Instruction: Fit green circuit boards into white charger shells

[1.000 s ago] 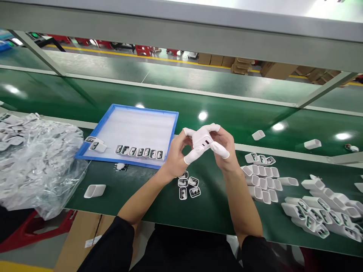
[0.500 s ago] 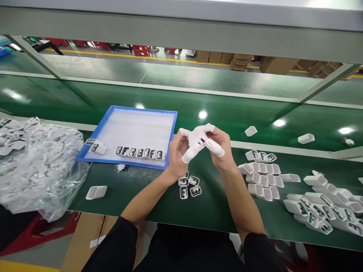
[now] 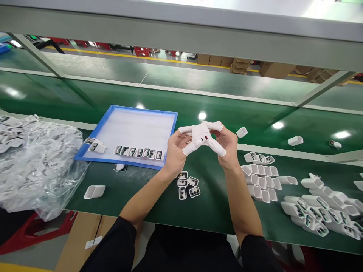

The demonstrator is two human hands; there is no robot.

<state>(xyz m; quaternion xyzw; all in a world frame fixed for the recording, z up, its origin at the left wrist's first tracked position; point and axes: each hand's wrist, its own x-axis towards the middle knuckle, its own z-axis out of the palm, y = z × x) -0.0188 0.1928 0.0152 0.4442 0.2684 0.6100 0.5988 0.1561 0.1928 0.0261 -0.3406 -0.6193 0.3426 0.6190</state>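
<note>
Between my hands, above the green bench, is a white charger housing point(image 3: 200, 133) with two port slots, one dark and small, one reddish and wider. My left hand point(image 3: 179, 148) pinches its left side and my right hand point(image 3: 225, 145) its right side, with white finger covers on thumbs and forefingers. Below them several open housings with circuit parts inside point(image 3: 182, 182) stand on the bench. To the left, a blue-rimmed tray point(image 3: 127, 163) bears a row of similar filled housings point(image 3: 139, 152) and a couple lying at its left edge.
A clear plastic bag of white parts point(image 3: 42, 162) fills the left side. Rows of white housings point(image 3: 262, 181) stand at the right, with more filled ones point(image 3: 314, 215) farther right. A lone housing point(image 3: 94, 192) lies front left. A metal shelf beam point(image 3: 181, 34) crosses above.
Both hands have turned the charger housing to a more level pose, and my right hand has shifted slightly right. My head view has moved a little; the housing stays held by both hands.
</note>
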